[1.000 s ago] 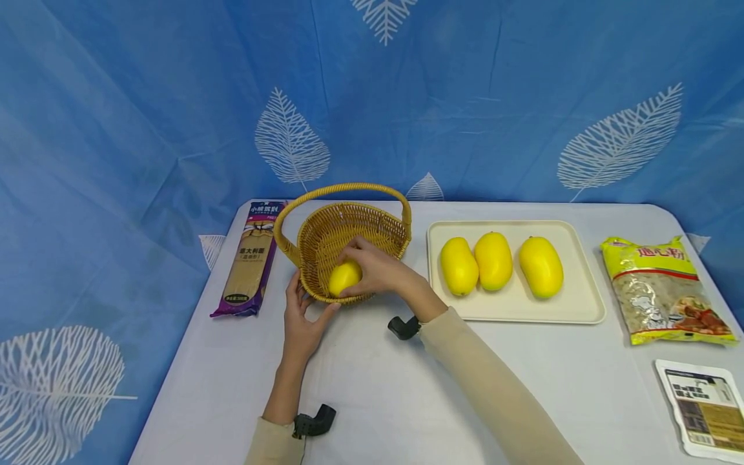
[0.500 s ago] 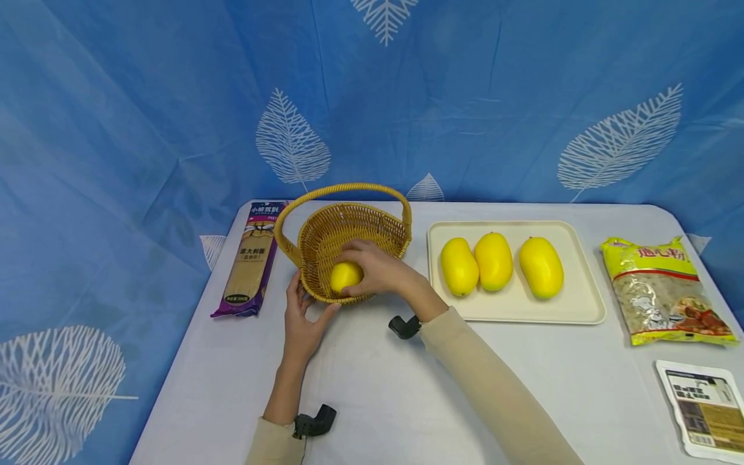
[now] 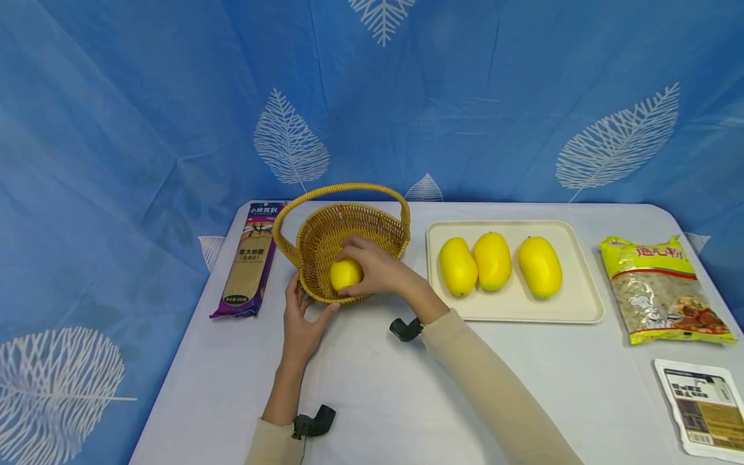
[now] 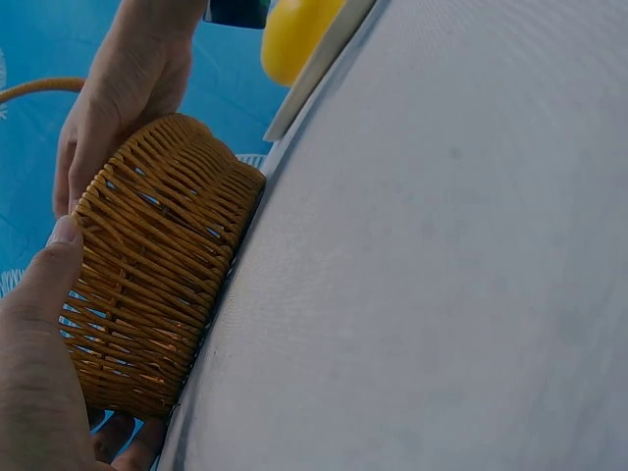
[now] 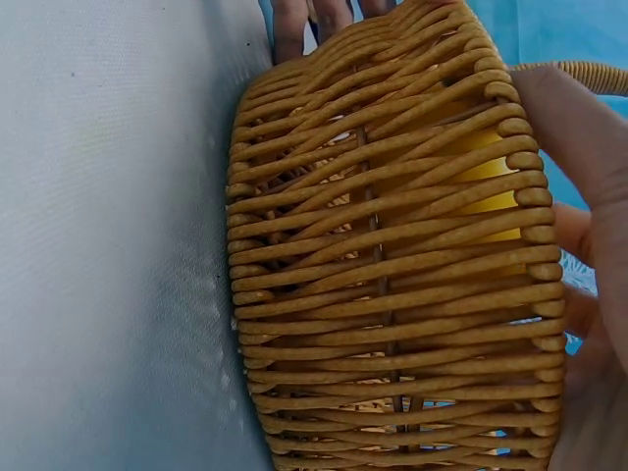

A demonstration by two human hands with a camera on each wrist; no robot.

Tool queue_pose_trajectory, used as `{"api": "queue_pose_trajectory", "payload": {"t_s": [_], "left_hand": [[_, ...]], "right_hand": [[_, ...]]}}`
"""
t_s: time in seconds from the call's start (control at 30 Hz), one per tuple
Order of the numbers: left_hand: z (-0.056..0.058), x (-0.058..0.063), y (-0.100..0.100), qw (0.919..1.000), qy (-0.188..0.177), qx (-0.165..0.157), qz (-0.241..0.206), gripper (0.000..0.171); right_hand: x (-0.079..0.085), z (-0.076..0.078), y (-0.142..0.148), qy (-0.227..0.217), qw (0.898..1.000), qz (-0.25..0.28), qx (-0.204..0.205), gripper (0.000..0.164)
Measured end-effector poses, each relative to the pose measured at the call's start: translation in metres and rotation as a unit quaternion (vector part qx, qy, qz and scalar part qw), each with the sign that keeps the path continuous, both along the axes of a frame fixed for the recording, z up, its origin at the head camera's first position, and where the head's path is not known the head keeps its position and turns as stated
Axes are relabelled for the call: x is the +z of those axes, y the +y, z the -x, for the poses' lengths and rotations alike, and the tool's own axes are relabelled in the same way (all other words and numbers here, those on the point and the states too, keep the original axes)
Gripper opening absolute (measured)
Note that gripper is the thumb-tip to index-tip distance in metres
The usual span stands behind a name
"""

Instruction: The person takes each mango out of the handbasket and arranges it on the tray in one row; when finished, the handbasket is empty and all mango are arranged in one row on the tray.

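Observation:
A wicker basket (image 3: 325,242) with an arched handle stands on the table at centre left. Down inside its near side lies a yellow mango (image 3: 345,276), and my right hand (image 3: 378,268) grips it from the right. Through the weave in the right wrist view a strip of the mango (image 5: 491,186) shows yellow. My left hand (image 3: 302,326) holds the basket's near left wall; the left wrist view has its thumb (image 4: 49,270) at the rim and its fingertips under the lower side of the basket (image 4: 157,275). The right fingertips are partly hidden behind the mango.
Three more mangoes, one of them the right-hand mango (image 3: 540,267), lie on a cream tray (image 3: 517,312) right of the basket. A purple spaghetti pack (image 3: 247,261) is at the left. On the right lie a macaroni bag (image 3: 665,290) and a white-edged flat packet (image 3: 703,407).
Almost nothing differs. Both hands stay at the basket and the mango keeps its place inside, with only a very slight shift of the right fingers.

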State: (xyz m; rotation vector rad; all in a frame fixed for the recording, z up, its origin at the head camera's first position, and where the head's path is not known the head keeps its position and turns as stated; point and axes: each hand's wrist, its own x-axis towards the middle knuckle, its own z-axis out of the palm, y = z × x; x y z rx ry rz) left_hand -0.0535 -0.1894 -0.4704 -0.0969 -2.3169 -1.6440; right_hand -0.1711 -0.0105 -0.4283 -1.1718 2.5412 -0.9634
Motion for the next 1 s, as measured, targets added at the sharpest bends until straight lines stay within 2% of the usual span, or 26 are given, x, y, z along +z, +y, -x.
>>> {"api": "queue_pose_trajectory", "payload": {"t_s": [0.43,0.7,1.0], "left_hand": [[0.000,0.000,0.001,1.0000,0.008,0.000,0.001,0.091],[-0.001,0.001,0.001,0.9999,0.006,0.007,0.010,0.091],[0.000,0.000,0.001,1.0000,0.003,0.004,0.003,0.092]], "right_hand": [[0.008,-0.007,0.014,0.034,0.995,0.093,0.006,0.053],[0.015,-0.014,0.027,0.042,0.991,0.130,0.002,0.055],[0.020,-0.020,0.040,0.071,0.984,0.161,-0.002,0.053]]}}
